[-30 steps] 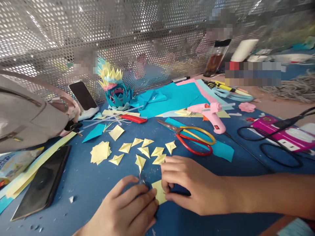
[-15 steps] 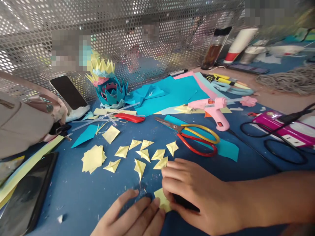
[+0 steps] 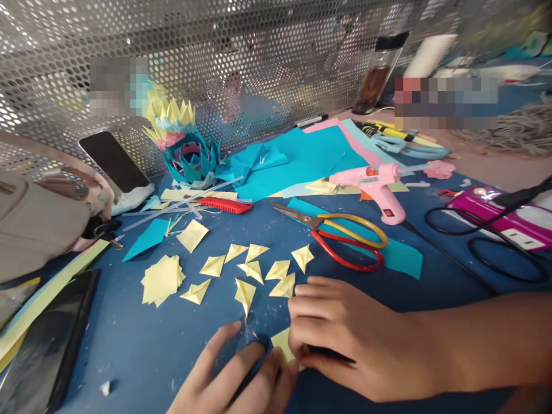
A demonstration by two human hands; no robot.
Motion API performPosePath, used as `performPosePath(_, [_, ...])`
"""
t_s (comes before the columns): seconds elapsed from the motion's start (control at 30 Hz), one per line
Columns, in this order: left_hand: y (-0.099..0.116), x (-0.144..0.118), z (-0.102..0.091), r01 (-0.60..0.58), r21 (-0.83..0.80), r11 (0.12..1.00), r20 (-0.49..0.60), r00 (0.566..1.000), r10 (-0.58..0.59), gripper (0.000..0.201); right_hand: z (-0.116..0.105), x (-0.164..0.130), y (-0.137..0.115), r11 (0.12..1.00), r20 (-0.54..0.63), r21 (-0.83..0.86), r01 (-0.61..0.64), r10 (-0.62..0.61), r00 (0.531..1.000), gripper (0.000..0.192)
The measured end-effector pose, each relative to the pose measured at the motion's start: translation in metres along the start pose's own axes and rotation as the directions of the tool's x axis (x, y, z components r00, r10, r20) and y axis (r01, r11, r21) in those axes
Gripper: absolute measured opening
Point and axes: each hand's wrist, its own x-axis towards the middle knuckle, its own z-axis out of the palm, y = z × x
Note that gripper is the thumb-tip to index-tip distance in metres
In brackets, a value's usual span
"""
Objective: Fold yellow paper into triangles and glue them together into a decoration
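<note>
A small yellow paper square (image 3: 282, 343) lies on the blue tabletop between my hands, partly covered by fingers. My right hand (image 3: 340, 339) is closed over its right side, fingertips curled down onto it and thumb tucked below. My left hand (image 3: 241, 374) pinches the lower left edge with thumb and forefinger; its other fingers spread over the table. Just beyond are several folded yellow paper pieces (image 3: 245, 294), pointed in shape. A stack of yellow paper squares (image 3: 161, 280) sits to the left, and a single yellow square (image 3: 192, 236) lies above it.
Scissors (image 3: 317, 221) with red and yellow handles lie past my right hand, near a pink glue gun (image 3: 379, 187). A red cutter (image 3: 226, 204), blue paper sheets (image 3: 306, 161) and a folded-paper model (image 3: 190, 155) are farther back. A phone (image 3: 60, 339) lies left; a purple power strip (image 3: 487, 213) right.
Both hands have shifted slightly right relative to the table, still at the yellow square. My left thumb and forefinger have moved farther over its lower edge. The view has shifted a little.
</note>
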Motion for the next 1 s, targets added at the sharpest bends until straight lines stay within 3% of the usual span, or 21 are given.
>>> performPosePath(0.27, [0.008, 0.01, 0.006, 0.025, 0.038, 0.999, 0.001, 1.0, -0.026, 0.036, -0.009, 0.006, 0.003, 0.963, -0.001, 0.256, -0.086, 0.089, 0.996, 0.018])
performPosePath(0.43, [0.011, 0.015, 0.002, -0.001, 0.059, 0.998, 0.003, 1.0, 0.001, 0.042, -0.008, 0.004, 0.006, 0.984, 0.051, 0.173, -0.043, 0.034, 0.998, 0.015])
performPosePath(0.6, [-0.006, 0.009, -0.009, -0.038, -0.169, 0.985, 0.042, 0.998, 0.046, 0.041, -0.01, 0.003, 0.01, 0.997, 0.076, 0.078, -0.001, -0.005, 0.997, 0.01])
performPosePath(0.77, [-0.013, 0.005, -0.018, -0.021, -0.272, 0.962, 0.073, 0.996, 0.042, 0.039, -0.013, 0.002, 0.01, 0.999, 0.085, 0.035, 0.029, -0.031, 0.996, 0.01])
performPosePath(1.0, [0.002, 0.014, -0.015, 0.208, -0.367, 0.907, 0.146, 0.975, -0.165, 0.02, -0.009, 0.003, 0.012, 0.994, 0.062, -0.011, 0.11, -0.11, 0.992, 0.023])
